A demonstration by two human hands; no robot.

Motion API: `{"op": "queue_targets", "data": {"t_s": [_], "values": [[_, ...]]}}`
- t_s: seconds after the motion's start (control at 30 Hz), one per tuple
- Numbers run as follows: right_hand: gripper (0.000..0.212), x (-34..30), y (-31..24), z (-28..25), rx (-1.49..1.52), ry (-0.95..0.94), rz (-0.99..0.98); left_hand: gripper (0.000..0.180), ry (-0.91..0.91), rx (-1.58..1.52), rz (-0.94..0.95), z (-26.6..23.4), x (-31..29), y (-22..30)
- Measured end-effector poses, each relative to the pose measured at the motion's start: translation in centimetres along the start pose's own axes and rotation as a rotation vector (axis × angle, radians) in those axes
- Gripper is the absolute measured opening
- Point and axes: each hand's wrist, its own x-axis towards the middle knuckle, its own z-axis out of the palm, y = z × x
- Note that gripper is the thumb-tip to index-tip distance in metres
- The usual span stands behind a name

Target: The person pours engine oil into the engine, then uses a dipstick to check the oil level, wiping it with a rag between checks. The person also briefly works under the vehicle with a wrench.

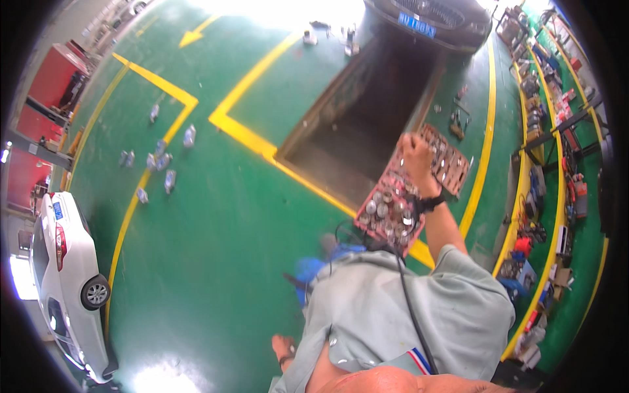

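Note:
My right hand (417,157) reaches forward over an opened red socket-set case (392,171). Its fingers are curled closed, and whatever they may hold is too small to make out. Round metal sockets (382,208) fill the near half of the case. The far half (452,164) has slots with slim metal pieces in them. A dark band circles my right wrist. Down by my side hangs my left hand (283,346), away from the case, its fingers partly turned from view. The case lies beside the near right corner of a floor pit.
The sunken pit (347,141) opens ahead, a dark car (432,23) over its far end. Several clear plastic bottles (189,136) lie on the green floor at left. A white car (75,249) stands far left. Shelves of parts (534,190) line the right. Something blue (308,270) is near my body.

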Motion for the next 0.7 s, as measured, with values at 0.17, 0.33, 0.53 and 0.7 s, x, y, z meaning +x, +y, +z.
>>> {"op": "queue_targets", "data": {"t_s": [0.17, 0.33, 0.53, 0.7], "values": [[0.028, -0.8, 1.3, 0.1, -0.165, 0.183, 0.06, 0.022, -0.098, -1.628, -0.893, -12.7, 9.9, 0.3], [0.029, -6.5, 4.9, -0.4, -0.124, 0.378, 0.319, 0.026, -0.193, -1.481, -0.88, -22.1, 21.9, -5.8], [0.031, -12.3, 2.7, -1.7, -0.186, 0.561, 0.523, 0.018, -0.034, -1.254, -0.538, -38.9, 42.1, -5.7], [0.032, -13.1, 3.9, -1.4, -0.248, 0.633, 0.589, 0.015, 0.082, -1.037, -0.328, -48.9, 51.8, 5.9]]}}
